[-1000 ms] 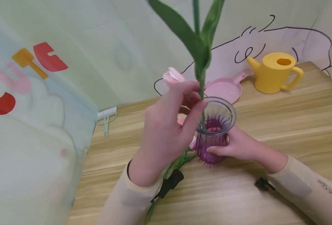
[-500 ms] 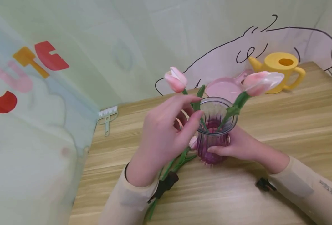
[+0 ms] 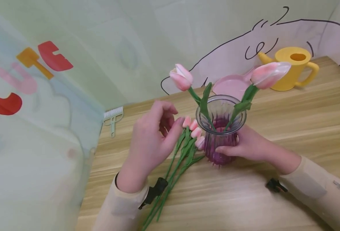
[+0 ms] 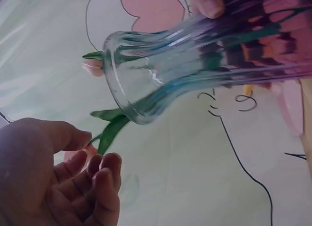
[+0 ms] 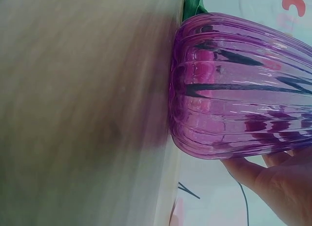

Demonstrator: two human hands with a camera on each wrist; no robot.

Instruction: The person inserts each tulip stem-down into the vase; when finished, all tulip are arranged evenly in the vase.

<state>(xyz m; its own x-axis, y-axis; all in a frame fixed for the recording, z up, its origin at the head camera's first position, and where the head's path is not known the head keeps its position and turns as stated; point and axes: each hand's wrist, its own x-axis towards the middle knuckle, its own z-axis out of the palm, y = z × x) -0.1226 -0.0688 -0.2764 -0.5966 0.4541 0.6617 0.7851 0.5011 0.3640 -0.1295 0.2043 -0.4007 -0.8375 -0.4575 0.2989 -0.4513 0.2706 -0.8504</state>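
From where I sit, the head view gives me the loose pink tulips (image 3: 186, 150) lying on the worktop (image 3: 239, 199), between the left hand (image 3: 151, 138) and the ribbed glass vase (image 3: 219, 139). Their blooms bunch just beside the vase, and the stems slant back to the left, toward the near edge.

The relation I mind most is the left fingers against that slanting axis. The left hand is the nearer one, with its thumb tip close to the end bloom, though I can't judge the height between them. Those fingers are bent, thumb parted from forefinger, with nothing held. The right hand (image 3: 249, 146) grips the vase low, thumb across the front.

Two tulips stand in the vase, a left bloom (image 3: 181, 77) and a right bloom (image 3: 268, 75), leaning apart. The left wrist view sets a bloom behind the fingertips as if pinched; the head view has that hand apart from both, so I read it as overlap. Only the right wrist view shows me the vase's base meeting the worktop.
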